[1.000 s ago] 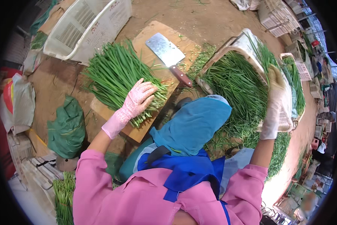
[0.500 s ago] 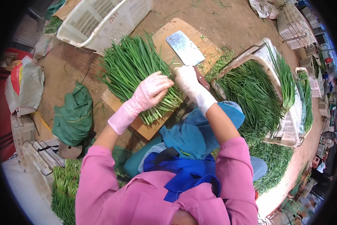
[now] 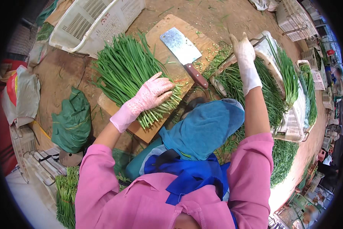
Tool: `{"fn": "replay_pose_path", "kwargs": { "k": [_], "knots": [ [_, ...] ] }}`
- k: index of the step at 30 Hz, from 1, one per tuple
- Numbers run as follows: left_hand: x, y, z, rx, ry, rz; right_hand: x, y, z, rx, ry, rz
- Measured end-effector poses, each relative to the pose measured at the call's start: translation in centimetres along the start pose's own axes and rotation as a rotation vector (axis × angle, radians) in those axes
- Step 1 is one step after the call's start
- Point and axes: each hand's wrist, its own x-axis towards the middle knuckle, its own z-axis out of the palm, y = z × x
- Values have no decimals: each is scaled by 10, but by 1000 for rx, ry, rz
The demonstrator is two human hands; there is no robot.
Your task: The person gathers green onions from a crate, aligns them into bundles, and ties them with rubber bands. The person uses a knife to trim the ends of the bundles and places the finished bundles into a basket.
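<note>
Head view looks down on a dirt floor where a white plastic crate lies at the upper left and a white basket heaped with loose green chives stands at the right. Between them sits a wooden cutting board, carrying a big bundle of chives and, just beside it, a cleaver with a brown handle lying flat. A green bag rests left of the board. The left hand, in a pink glove, presses flat with fingers spread on the bundle's cut ends. The right hand, in a white glove, is raised open over the basket, gripping nothing.
</note>
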Motion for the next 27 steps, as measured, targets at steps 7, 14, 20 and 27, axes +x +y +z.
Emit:
{"fn": "replay_pose_path", "kwargs": {
  "k": [7, 14, 20, 27],
  "knots": [
    [24, -12, -39, 1, 203, -90, -106, -16, 107, -153, -225, -768],
    [-80, -5, -88, 173, 604, -736, -126, -24, 133, -232, -238, -838],
    [-197, 12, -10, -680, 733, -1389, -116, -42, 129, 263, -645, -229],
    [-168, 20, 5, -884, 684, -1544, -114, -43, 115, 1109, -1133, 541]
  ]
}}
